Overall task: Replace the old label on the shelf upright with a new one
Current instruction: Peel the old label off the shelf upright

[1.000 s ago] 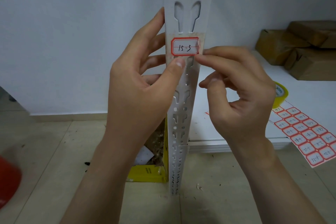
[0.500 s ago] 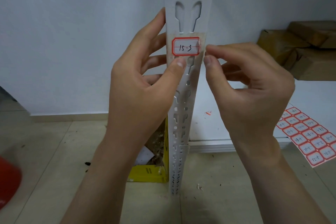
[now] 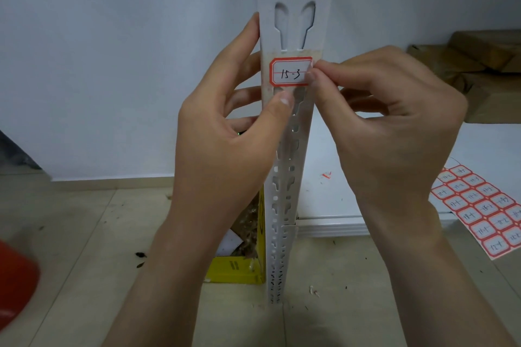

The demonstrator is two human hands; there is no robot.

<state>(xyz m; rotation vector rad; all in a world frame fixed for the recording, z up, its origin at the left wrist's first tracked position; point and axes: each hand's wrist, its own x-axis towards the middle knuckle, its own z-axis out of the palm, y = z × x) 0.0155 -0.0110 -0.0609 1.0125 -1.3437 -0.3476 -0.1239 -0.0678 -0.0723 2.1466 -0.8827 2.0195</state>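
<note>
A white slotted shelf upright (image 3: 293, 22) stands on end on the tiled floor, straight ahead. A red-bordered label marked "15-3" (image 3: 290, 71) is stuck across its face. My left hand (image 3: 225, 132) wraps the upright from the left, thumb pressed just below the label. My right hand (image 3: 394, 118) pinches the label's right edge between thumb and forefinger. A sheet of red-bordered labels (image 3: 482, 205) lies on the white shelf board (image 3: 332, 222) at the right, hanging over its front edge.
A yellow box (image 3: 236, 267) holding scraps sits on the floor behind the upright. Brown cardboard packages (image 3: 479, 70) are stacked at the back right. A blurred red object (image 3: 14, 282) shows at the lower left. Small bits of debris dot the tiles.
My right hand rose from beside the lower right of the label and its thumb and forefinger closed on the label's right edge. The left hand and the upright stayed put.
</note>
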